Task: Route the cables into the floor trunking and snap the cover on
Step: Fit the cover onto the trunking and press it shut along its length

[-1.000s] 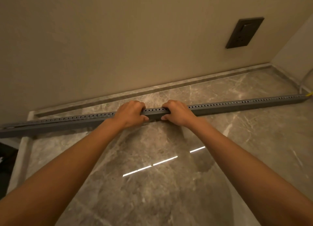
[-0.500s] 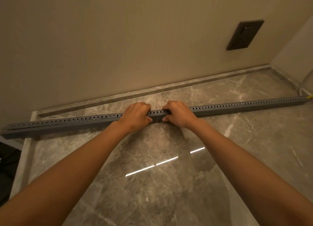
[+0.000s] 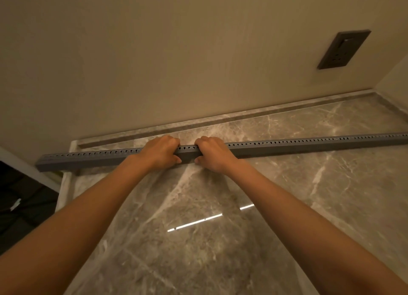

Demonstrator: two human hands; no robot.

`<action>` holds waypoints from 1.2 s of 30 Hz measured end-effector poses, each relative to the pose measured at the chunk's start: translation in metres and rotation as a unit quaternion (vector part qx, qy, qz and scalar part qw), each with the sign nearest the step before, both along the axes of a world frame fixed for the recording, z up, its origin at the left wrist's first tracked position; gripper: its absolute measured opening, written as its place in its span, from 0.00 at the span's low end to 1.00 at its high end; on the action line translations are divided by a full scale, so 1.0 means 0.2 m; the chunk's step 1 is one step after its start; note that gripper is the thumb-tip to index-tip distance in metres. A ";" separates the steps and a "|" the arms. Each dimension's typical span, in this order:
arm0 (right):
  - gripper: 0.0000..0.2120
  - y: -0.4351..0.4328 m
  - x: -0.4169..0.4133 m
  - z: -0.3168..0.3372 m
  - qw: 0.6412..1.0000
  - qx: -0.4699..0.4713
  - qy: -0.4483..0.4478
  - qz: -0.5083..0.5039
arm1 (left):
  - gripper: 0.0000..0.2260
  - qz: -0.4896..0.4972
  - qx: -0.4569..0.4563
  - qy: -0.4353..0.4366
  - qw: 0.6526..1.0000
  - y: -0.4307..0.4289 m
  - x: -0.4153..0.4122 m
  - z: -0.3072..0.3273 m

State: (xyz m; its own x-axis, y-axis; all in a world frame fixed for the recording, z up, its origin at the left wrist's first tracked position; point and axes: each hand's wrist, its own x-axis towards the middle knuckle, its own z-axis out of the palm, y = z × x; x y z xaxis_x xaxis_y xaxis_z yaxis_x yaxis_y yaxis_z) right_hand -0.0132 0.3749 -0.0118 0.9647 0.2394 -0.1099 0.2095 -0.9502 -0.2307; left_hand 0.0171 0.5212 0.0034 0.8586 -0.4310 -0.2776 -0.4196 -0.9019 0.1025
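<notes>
A long grey trunking (image 3: 298, 145) with a row of small holes along its top lies across the marble floor, parallel to the wall. My left hand (image 3: 160, 152) and my right hand (image 3: 213, 153) grip it side by side near its middle, fingers curled over the far edge and thumbs on the near side. A short bare stretch of trunking shows between the hands. Its left end (image 3: 42, 164) sits just past the floor's left edge; its right end runs out of view. No cable is visible.
A beige wall (image 3: 176, 62) rises behind, with a stone skirting strip (image 3: 265, 112) at its foot. A dark wall socket (image 3: 343, 49) is mounted at the upper right. At the left, the floor ends at a pale border beside a dark area (image 3: 19, 206).
The trunking has shifted to the right with both hands on it; its left end now shows well inside the view. The hands keep the same grip.
</notes>
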 end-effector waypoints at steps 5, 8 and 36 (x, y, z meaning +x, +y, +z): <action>0.13 0.04 0.01 0.01 1.000 -0.023 -0.017 0.011 | 0.13 -0.044 0.032 -0.058 0.997 0.01 -0.04 -0.03; 0.12 0.02 0.01 0.01 0.999 -0.037 -0.017 0.020 | 0.14 -0.066 0.034 -0.090 0.993 -0.01 -0.06 -0.05; 0.11 0.07 0.03 0.05 0.999 -0.041 0.020 -0.001 | 0.12 -0.011 -0.083 -0.068 0.994 0.13 -0.01 -0.06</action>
State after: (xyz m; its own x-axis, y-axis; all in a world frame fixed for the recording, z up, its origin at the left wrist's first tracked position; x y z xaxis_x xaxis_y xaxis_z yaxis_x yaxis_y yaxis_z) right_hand -0.0064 0.3888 -0.0018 0.9597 0.2259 -0.1671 0.1998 -0.9667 -0.1596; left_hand 0.0159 0.5476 -0.0081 0.8731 -0.4805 -0.0825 -0.4595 -0.8676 0.1902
